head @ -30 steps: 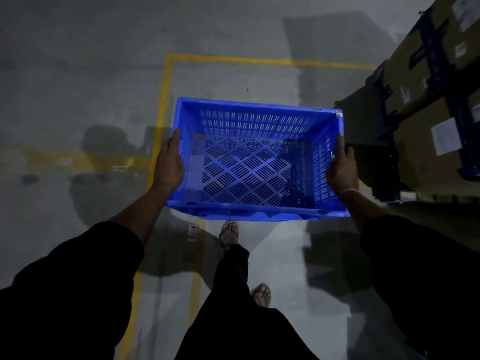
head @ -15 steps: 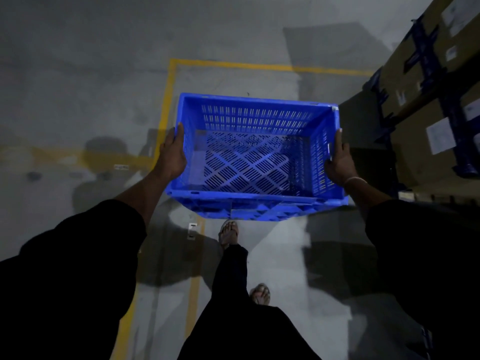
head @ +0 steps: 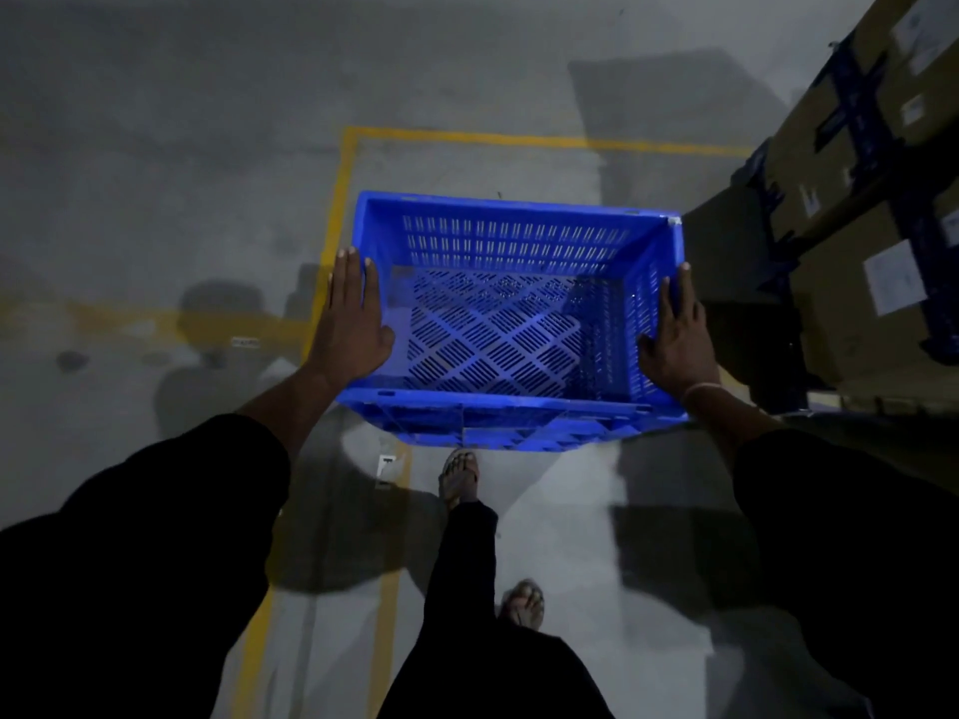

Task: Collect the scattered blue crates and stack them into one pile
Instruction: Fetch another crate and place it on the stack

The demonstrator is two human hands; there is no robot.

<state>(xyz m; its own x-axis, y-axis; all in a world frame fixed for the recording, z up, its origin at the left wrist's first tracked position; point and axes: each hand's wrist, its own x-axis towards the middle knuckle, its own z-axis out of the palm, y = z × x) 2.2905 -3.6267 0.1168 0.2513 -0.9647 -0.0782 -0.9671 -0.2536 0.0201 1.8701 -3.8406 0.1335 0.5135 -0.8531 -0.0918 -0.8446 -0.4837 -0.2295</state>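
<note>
I see 2 flat, open hands, left hand (head: 352,324) and right hand (head: 677,337), pressing the blue crate (head: 511,324) between them above the floor (head: 155,173).

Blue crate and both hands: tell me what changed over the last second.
Both hands changed their hold: the left hand and right hand had fingers wrapped over the blue crate side rims; now the fingers lie straight and flat along them, palms pressing inward. The crate's far end tipped slightly down. The yellow floor line and cardboard boxes are unchanged.
</note>
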